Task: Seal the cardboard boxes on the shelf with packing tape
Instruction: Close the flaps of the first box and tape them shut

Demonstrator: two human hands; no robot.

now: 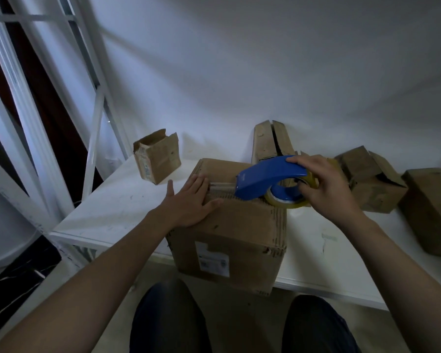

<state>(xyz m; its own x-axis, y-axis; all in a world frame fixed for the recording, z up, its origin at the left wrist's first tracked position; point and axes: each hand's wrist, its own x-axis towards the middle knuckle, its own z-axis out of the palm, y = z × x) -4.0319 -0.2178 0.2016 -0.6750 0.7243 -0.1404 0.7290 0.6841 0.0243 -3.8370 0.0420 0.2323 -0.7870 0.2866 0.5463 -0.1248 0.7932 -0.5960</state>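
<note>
Your right hand [326,189] grips the blue tape dispenser [265,177], fingers curled over its top and through the core of the tape roll [285,201]. The dispenser sits on top of the large cardboard box [229,233], toward the right half of the lid. The box stands at the front of the white shelf [117,207], and its near face overhangs the shelf edge.

Your left hand [189,200] lies flat on the left part of the lid, fingers straight and pressing down. A short tape strip [220,186] runs from the dispenser's nose to the fingertips of that hand. Its long axis runs left to right across the lid.

The next move probably depends on this line. The anchored end is to the left and the dispenser to the right, so the pull should go rightward along the same axis while the left hand holds down the start.

The following cannot be confirmed:
- The lid seam is covered by both hands and the dispenser, so you cannot tell whether the strip is centred on it.
- The cutting blade is not visible.
- The far right edge of the lid is hidden behind the roll.

Other boxes wait on the shelf: a small open box [158,159] at rear left, a tall split-top box [267,143] behind, and an open-flapped box [367,179] at right.
</note>
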